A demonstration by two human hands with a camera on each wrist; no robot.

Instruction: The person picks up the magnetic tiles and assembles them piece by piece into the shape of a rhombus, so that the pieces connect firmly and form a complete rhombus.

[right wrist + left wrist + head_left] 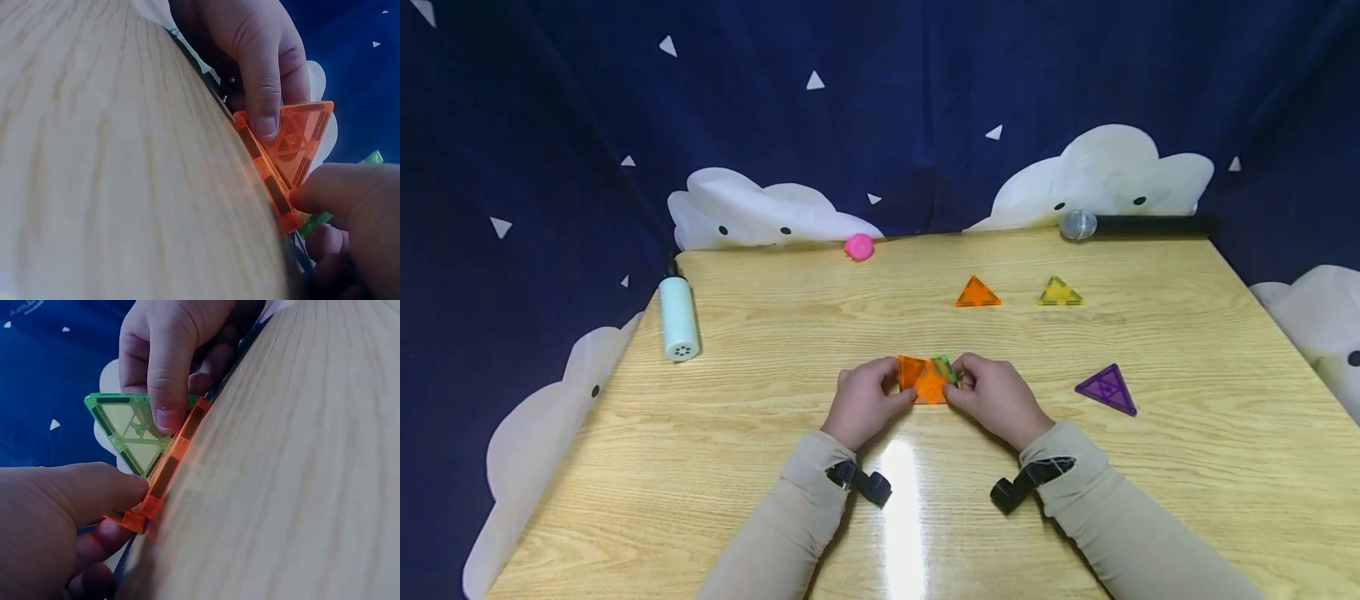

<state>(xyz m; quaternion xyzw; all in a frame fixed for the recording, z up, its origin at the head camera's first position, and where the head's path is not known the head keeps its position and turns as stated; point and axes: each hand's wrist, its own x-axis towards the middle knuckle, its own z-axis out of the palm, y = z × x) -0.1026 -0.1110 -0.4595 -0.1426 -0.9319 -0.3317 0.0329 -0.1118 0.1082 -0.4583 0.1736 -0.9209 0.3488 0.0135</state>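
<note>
At the middle of the table my left hand (868,400) pinches an upright orange triangular magnetic tile (306,134) between thumb and fingers. Opposite it, my right hand (996,397) pinches a green triangular magnetic tile (119,419), which also stands up. Between them is another orange triangle (931,385), close to the tabletop, its edge touching both thumbs' area. The tiles meet along their edges; whether every edge is joined I cannot tell. Fingertips behind the tiles are partly hidden.
Beyond the hands lie an orange triangle (977,293) and a yellow triangle (1060,292). A purple triangle (1108,389) is to the right. Farther out are a pale blue bottle-like cylinder (678,319), a small pink object (859,247) and a microphone (1135,226).
</note>
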